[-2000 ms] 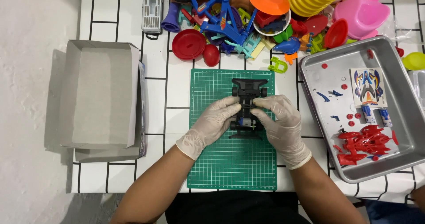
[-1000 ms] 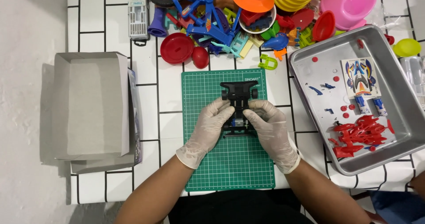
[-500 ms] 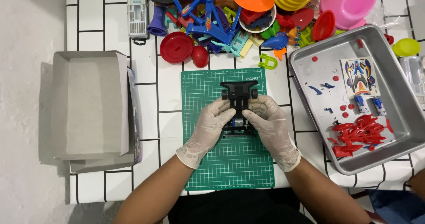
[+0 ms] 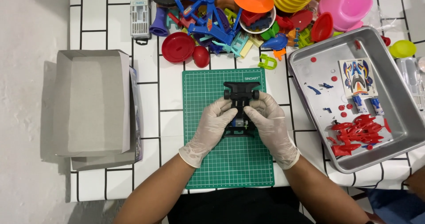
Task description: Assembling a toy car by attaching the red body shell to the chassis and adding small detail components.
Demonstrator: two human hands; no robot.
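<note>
Watching from head view: I see black toy car chassis [image 4: 241, 104] at frame centre on green cutting mat [image 4: 228, 162], long axis running top-bottom. Left hand [image 4: 212, 122] grasping its left flank, right hand [image 4: 269, 121] its right; both equally near. Metal tray [image 4: 398, 131] at right.

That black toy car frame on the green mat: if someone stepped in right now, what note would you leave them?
Left hand, gloved: grips the left side of the black car chassis.
Right hand, gloved: grips its right side; both hold it over the green cutting mat.
Done: front wheels are on the chassis; a small motor-like part sits at its middle.
Left: no body shell on it. Red parts sprue, sticker sheet and small blue pieces lie in the metal tray to the right.
Open grey box sits left; mixed plastic toys are piled behind the mat.
</note>
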